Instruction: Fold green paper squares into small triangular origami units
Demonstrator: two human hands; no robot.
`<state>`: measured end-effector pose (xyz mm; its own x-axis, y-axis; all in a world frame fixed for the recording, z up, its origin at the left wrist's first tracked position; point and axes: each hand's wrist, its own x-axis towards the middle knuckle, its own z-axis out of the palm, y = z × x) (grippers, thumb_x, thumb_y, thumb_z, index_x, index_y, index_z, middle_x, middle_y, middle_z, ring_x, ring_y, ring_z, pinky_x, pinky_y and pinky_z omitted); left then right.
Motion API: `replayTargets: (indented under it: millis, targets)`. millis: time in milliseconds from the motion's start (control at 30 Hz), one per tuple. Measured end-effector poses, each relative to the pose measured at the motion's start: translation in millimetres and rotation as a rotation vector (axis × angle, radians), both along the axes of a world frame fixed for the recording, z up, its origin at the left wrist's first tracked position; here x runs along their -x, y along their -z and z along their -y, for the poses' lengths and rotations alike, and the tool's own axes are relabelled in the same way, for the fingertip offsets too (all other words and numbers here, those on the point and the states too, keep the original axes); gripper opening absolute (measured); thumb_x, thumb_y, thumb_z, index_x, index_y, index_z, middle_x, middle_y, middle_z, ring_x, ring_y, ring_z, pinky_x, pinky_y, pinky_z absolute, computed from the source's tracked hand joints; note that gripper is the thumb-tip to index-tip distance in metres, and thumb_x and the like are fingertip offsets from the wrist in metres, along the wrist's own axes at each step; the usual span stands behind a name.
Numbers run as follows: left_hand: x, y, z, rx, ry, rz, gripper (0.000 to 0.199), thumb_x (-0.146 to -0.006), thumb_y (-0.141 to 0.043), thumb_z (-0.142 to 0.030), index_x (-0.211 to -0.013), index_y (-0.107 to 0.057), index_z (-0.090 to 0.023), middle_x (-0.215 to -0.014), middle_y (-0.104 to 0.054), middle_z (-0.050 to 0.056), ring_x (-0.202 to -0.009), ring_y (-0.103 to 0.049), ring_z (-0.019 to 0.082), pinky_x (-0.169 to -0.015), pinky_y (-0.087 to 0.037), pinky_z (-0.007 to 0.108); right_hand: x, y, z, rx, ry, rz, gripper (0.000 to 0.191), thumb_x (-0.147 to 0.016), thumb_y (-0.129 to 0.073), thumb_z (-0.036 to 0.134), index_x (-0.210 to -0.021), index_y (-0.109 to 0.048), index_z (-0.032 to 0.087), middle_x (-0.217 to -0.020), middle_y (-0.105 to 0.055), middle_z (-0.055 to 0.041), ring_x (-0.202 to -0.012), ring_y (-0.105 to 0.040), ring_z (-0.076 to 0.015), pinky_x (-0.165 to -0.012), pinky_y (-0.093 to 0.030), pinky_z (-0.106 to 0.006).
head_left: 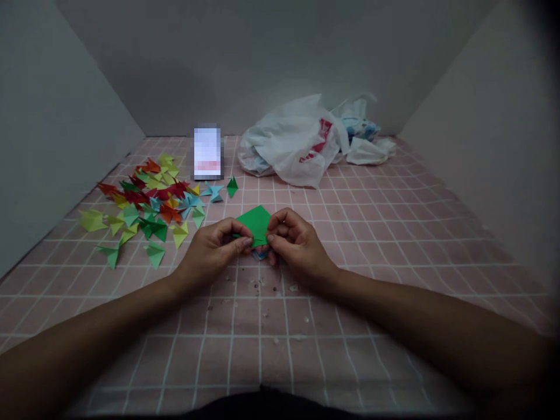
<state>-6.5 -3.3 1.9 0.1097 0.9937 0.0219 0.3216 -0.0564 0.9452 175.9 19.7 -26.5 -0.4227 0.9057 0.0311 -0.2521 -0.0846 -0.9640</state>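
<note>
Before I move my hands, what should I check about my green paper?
1. Bright green paper sheet gripped by left hand and right hand: ok.
2. Sheet's edges lined up: cannot tell, fingers hide them.
3. Small blue paper piece under the hands kept apart from the sheet: cannot tell.
4. Pale crumbs on the pink grid-lined surface away from the hands: not ok, they lie just before them.
5. Heap of folded coloured paper pieces beside the hands, not touching: ok.

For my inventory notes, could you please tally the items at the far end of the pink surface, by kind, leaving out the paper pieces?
Blurred upright item: 1
White plastic bag with red print: 1
Crumpled white-and-blue bundle: 1
Total: 3
</note>
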Motion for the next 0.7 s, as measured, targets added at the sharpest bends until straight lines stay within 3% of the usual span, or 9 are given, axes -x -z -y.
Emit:
replayTargets:
  millis: [200,367,700]
  targets:
    - [3.6,4.9,-1.0,-0.071,0.01,-0.076,0.009,-0.076,-0.072,-0.026,-0.082,-0.072,-0.019,-0.076,-0.072,0.0,-0.072,-0.064,0.015,-0.068,-0.048,0.025,-1.4,-1.2,-1.0,0.002,0.02,0.006,0.019,-0.079,-0.063,0.02,-0.088,-0.047,0.023,-0.065,-0.064,0.005,-0.047,-0.057,-0.0092,-0.044,-0.041,-0.02]
    - [5.1,7.1,-1.0,-0.076,0.034,-0.139,0.009,-0.077,-0.071,-0.027,-0.077,-0.069,-0.018,-0.072,-0.07,-0.001,-0.068,-0.061,0.013,-0.066,-0.044,0.025,-2.4,0.2,-1.2,-0.015,0.017,0.017,0.017,-0.079,-0.062,0.018,-0.088,-0.047,0.023,-0.064,-0.062,0.0058,-0.046,-0.055,-0.0086,-0.044,-0.04,-0.02]
    - [1.5,5.6,-1.5,0.074,0.012,-0.048,0.018,-0.075,-0.07,-0.035,-0.077,-0.064,-0.017,-0.068,-0.066,0.0,-0.06,-0.06,0.013,-0.056,-0.045,0.024,-2.3,-0.4,-2.2,-0.02,0.011,0.035,0.016,-0.078,-0.062,0.017,-0.085,-0.049,0.022,-0.064,-0.063,0.0055,-0.046,-0.055,-0.0079,-0.043,-0.04,-0.02]
